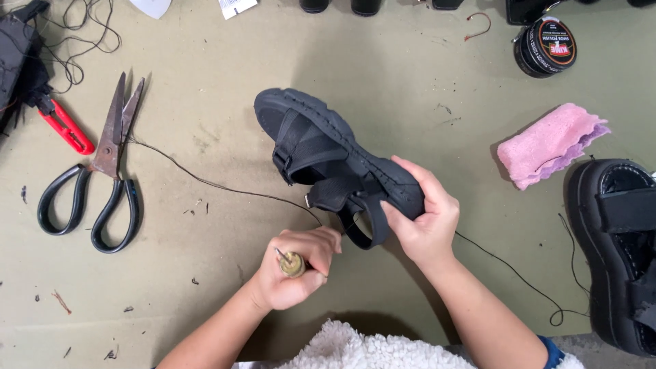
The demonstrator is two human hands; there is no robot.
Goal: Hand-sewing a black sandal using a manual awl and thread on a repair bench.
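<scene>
While our right hand [422, 222] clamps the black sandal [328, 160] and our left hand [295, 268] fists the brass-capped awl [292, 263], black thread [205, 181] trails toward ten o'clock, stitching unfinished.

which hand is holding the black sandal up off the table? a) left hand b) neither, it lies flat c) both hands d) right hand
d: the right hand grips the heel end of the black sandal, while the left hand is closed around a brass-ended tool beside it.
</scene>
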